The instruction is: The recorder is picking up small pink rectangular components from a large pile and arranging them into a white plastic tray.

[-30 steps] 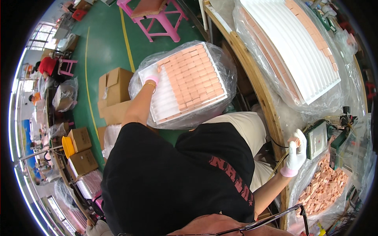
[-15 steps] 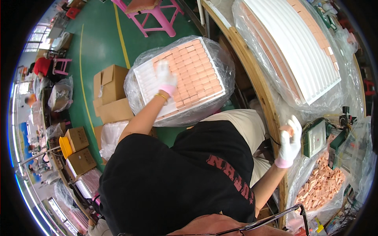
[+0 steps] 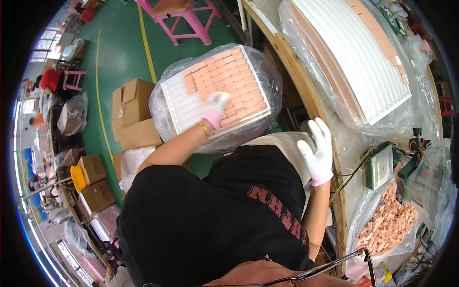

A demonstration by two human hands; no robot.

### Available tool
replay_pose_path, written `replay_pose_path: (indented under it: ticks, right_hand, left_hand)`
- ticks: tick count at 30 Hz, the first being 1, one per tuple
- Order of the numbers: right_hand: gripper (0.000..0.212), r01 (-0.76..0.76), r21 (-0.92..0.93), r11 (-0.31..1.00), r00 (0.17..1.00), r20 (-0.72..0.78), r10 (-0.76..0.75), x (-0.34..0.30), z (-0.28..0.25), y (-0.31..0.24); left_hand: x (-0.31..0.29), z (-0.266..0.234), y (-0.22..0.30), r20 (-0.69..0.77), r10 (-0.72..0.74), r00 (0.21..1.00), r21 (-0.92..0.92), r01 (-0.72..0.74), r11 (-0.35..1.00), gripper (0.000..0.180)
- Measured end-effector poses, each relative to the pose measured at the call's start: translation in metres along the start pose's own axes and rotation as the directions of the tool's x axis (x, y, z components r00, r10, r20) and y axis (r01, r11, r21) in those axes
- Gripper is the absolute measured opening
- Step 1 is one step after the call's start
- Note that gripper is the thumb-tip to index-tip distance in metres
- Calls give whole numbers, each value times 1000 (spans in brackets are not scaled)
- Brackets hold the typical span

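Note:
A white tray (image 3: 179,103) filled with rows of small orange-pink blocks sits inside a clear plastic bag (image 3: 162,107), above my lap. My left hand (image 3: 214,109), in a white and pink glove, rests flat on top of the bagged tray, fingers apart. My right hand (image 3: 318,150), gloved the same way, hangs in the air with fingers spread and empty, near the wooden bench edge (image 3: 306,95). A second, larger white tray (image 3: 349,57) in plastic lies on the bench to the upper right, with orange blocks along its far edge.
A green and white device (image 3: 380,166) with cables stands on the bench at right, beside a bag of loose orange blocks (image 3: 387,225). Cardboard boxes (image 3: 131,115) sit on the green floor to the left. A pink stool (image 3: 184,19) stands at top.
My left hand slid from the tray's left edge across onto its top. My right hand lifted from the bench near the device and moved left, up toward the tray.

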State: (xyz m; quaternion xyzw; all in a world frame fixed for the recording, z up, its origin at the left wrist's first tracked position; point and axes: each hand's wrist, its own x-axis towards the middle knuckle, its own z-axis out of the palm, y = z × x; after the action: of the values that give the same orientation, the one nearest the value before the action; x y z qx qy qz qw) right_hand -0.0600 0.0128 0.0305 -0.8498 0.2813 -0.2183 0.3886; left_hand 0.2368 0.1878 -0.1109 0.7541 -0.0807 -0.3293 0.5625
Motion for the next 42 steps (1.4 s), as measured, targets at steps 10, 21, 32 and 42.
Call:
replay_pose_path:
  ticks: [10,21,32,42]
  right_hand:
    - [46,-128,99,987,988,-71,136,-8,-12,5]
    - [42,-178,205,963,979,-65,195,-15,-10,5]
    - [42,-235,228,945,948,-158,274,-25,-18,15]
    - [44,-227,257,939,937,-204,282,-55,-31,18]
  left_hand:
    - [43,-130,-56,-431,133,892,561,150,814,51]
    - [112,-211,-145,-418,341,842,900,331,285,57]
    - [60,-61,29,-347,-66,935,-290,-40,956,66]
    - [115,-5,39,-291,580,761,73,-587,807,54]
